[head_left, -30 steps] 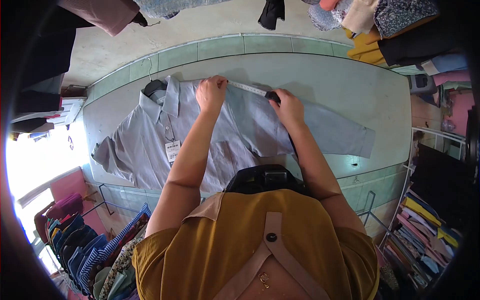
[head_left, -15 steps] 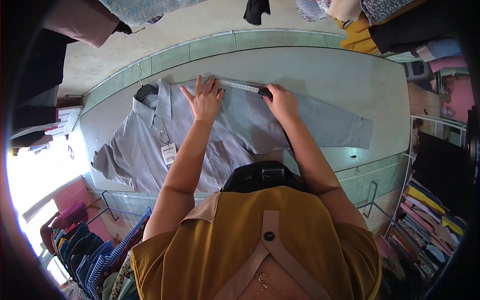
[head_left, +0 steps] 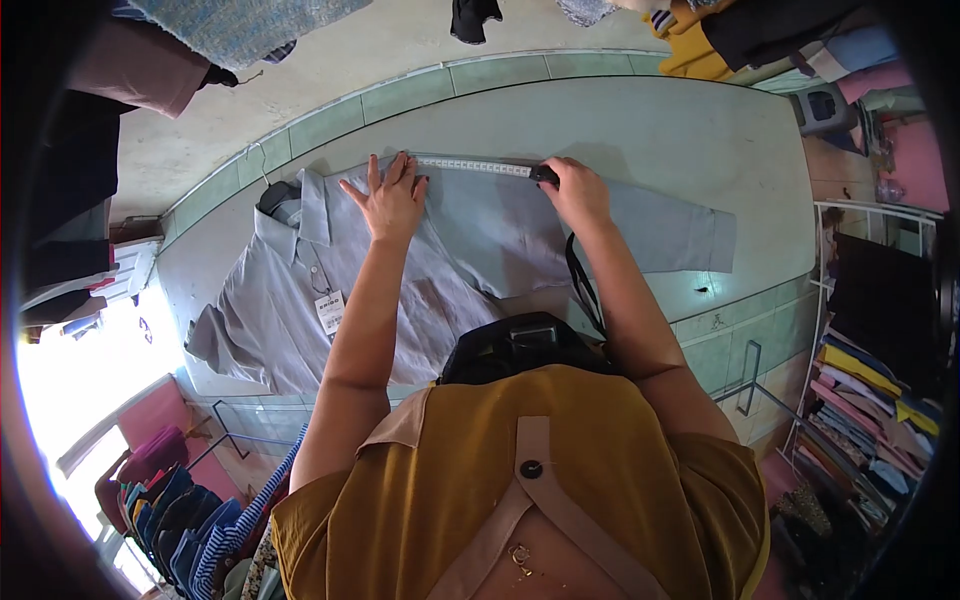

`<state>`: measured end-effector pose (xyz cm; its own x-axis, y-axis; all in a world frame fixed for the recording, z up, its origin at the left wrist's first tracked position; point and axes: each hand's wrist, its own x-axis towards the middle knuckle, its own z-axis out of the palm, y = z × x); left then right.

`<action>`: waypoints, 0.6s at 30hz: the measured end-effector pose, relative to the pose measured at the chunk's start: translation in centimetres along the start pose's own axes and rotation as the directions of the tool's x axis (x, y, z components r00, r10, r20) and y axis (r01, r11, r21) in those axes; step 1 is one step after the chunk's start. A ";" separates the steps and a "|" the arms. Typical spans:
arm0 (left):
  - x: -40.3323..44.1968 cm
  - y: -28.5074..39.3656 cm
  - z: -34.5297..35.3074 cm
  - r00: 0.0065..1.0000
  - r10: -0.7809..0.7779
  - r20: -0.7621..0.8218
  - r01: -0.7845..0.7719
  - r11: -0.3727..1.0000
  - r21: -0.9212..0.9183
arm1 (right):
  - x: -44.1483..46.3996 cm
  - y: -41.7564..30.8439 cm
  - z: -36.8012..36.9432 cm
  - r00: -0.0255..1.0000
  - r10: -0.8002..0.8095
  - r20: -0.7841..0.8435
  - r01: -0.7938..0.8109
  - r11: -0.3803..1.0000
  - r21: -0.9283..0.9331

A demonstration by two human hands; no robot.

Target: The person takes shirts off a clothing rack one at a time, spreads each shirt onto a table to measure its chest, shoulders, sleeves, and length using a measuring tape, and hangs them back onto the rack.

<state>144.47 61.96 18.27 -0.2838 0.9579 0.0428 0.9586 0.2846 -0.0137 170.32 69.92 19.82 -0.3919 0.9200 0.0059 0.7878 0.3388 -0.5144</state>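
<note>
the left hand (head_left: 391, 206) is spreading open by one end of the tape measure (head_left: 470, 165), the right hand (head_left: 578, 194) is gripping its black case (head_left: 543, 174), and holding it straight along the sleeve (head_left: 500, 222) of the shirt (head_left: 440, 290) lying on the surface (head_left: 690, 125) is probably helping most.

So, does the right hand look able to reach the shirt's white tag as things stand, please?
Probably not directly: the right hand holds the tape measure at its dark end, and the left forearm stands between that hand and the white tag.
</note>
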 end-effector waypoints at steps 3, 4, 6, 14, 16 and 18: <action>0.0 -0.2 0.1 1.000 -0.006 0.028 0.006 1.000 -0.005 | -0.4 0.8 -0.8 0.999 0.043 0.008 -0.042 0.999 -0.009; 0.0 -0.3 0.4 1.000 0.000 0.000 0.000 1.000 -0.006 | -0.5 1.1 -1.1 0.998 0.062 0.015 -0.062 0.998 -0.020; 0.0 -0.3 0.5 0.999 0.013 -0.030 -0.014 1.000 -0.011 | -0.7 1.8 -1.5 0.996 0.087 0.016 -0.087 0.996 -0.033; 0.1 -0.2 0.3 1.000 -0.010 0.006 0.010 1.000 0.029 | -2.1 5.9 -3.9 0.988 0.153 -0.032 -0.155 0.987 -0.045; 0.1 -0.2 0.3 1.000 -0.012 0.019 0.011 0.999 0.033 | -2.5 7.0 -4.4 0.987 0.152 -0.043 -0.154 0.987 -0.049; 0.2 -0.2 0.3 0.999 -0.012 0.033 0.011 0.999 0.037 | -3.0 7.9 -4.9 0.987 0.152 -0.055 -0.155 0.987 -0.052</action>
<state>144.18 62.06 17.94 -0.2962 0.9551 0.0104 0.9538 0.2964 -0.0499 180.04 70.83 19.94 -0.2412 0.9701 -0.0253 0.8627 0.2024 -0.4635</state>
